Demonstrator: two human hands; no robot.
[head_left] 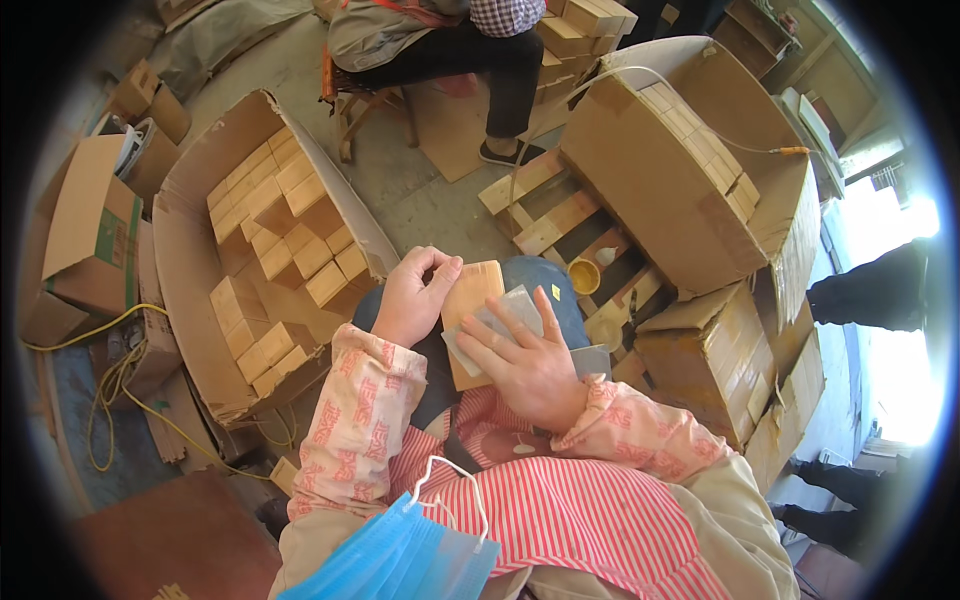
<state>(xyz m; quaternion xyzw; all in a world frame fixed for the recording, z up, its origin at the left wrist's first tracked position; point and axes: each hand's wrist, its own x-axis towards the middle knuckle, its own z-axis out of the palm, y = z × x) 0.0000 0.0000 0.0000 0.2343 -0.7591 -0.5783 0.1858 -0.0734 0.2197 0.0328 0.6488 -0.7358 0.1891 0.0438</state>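
Note:
Over my lap lies a flat, pale wooden block [470,291] with rounded corners. My left hand [412,292] is closed on its upper left edge, the fingers curled and the thumb near the corner. A thin grey sheet [520,305], which looks like sandpaper, rests on the block's face. On top of it my right hand [528,360] lies flat, its fingers stretched and spread, pressing the sheet to the wood. The fingers hide part of both. A second grey piece [592,360] shows beside my right wrist.
A large carton [180,290] of stacked wooden blocks stands at left. At right, another carton [660,190] of blocks sits by a wooden pallet [550,225] with a yellow cup [584,276]. A yellow cord [125,390] loops at far left. A person [440,60] sits ahead.

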